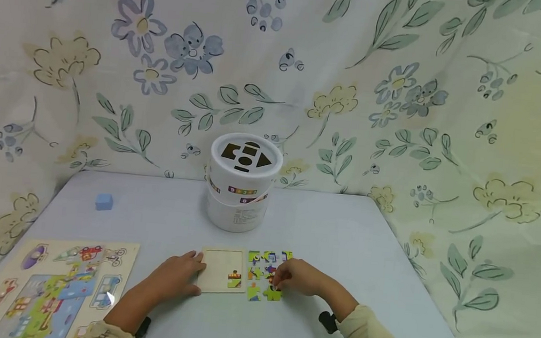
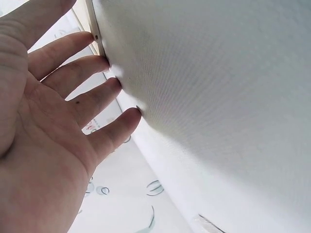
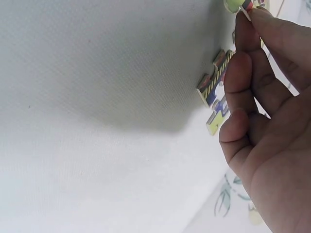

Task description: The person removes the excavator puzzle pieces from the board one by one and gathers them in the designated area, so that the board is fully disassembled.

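Note:
A small wooden puzzle tray (image 1: 213,272) lies on the table, with a picture piece (image 1: 234,279) in its lower right corner. My left hand (image 1: 178,275) rests at the tray's left edge. In the left wrist view its fingers (image 2: 104,99) are spread and fairly straight, touching the tray's side and the tabletop. Loose jigsaw pieces (image 1: 253,293) are laid out in rows along the tray's right side. Over their right column, my right hand (image 1: 302,277) pinches a green and red puzzle piece (image 3: 234,4) between thumb and forefinger; the hand hides part of it.
A larger wooden vehicle puzzle board (image 1: 124,261) lies on the left of the white table (image 1: 342,234). Behind the tray stands a white bucket (image 1: 234,217) with shaped holes in its lid. A blue block (image 1: 104,201) sits at the back left. Flowered cloth hangs behind.

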A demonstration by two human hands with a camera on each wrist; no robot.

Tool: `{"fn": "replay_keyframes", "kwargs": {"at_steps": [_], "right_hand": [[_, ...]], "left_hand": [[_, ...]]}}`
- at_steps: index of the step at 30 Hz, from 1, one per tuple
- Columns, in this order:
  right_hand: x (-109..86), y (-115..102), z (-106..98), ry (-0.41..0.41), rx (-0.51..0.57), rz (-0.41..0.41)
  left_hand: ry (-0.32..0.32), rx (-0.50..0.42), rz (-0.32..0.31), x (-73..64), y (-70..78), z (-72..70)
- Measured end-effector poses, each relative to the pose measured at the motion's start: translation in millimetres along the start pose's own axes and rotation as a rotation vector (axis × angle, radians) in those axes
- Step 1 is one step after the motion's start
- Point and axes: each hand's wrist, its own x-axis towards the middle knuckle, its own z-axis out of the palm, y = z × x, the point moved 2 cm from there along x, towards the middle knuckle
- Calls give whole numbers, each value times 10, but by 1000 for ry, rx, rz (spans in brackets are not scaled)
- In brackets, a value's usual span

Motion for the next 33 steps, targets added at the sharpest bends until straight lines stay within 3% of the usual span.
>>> {"fn": "replay_keyframes", "kwargs": {"at_steps": [6,10,14,23,29,33], "right_hand": [[46,-31,23,17,-28,-29],[121,-182,47,39,-23,-58],[236,-377,143,1,-30,-84],[413,-591,283,24,-226,-122],[442,-633,299,38,-202,-124],[499,-648,324,76,-117,-116]], "left_hand": [[-5,5,-5,-4,-49,12],[-7,-3,-5,-3,-40,12],[-7,-12,-3,-6,12,13],[8,19,-1,30,65,37],[4,21,-12,24,40,16],[-3,10,-24,7,17,1]]}}
